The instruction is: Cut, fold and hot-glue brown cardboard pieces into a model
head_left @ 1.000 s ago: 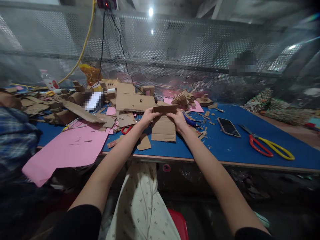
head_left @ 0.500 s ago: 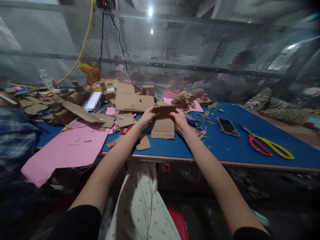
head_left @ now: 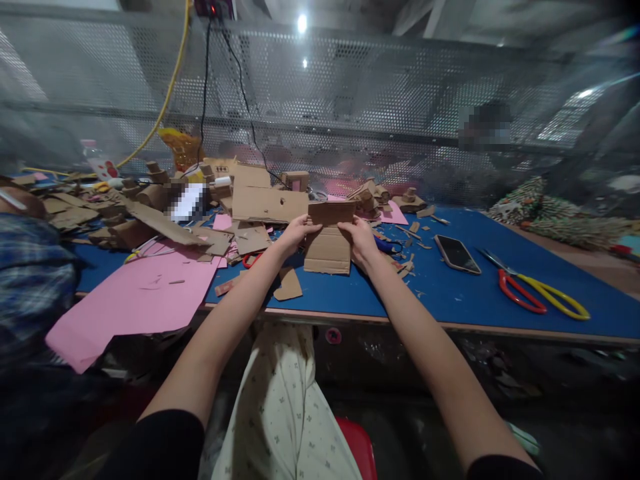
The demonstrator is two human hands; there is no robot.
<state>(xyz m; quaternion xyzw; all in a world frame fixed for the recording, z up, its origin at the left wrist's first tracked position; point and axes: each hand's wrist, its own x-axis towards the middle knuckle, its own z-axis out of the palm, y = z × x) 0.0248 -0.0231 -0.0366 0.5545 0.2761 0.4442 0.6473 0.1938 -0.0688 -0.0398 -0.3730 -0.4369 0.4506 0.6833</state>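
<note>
Both my hands grip one brown cardboard piece over the blue table. My left hand pinches its left edge near the fold, and my right hand pinches the right edge. The piece's top flap stands bent upward while the lower part slopes down toward the table. A small curved cardboard offcut lies just below my left wrist. Red-handled scissors peek out to the left of my left hand.
A heap of cardboard scraps and a pink paper sheet cover the table's left. A phone and yellow-red scissors lie to the right. A perforated metal screen closes the back. Another person's plaid sleeve is at far left.
The cardboard's top flap has been bent up from nearly flat to more upright, and the piece has lifted slightly. Both hands keep their grip in about the same place.
</note>
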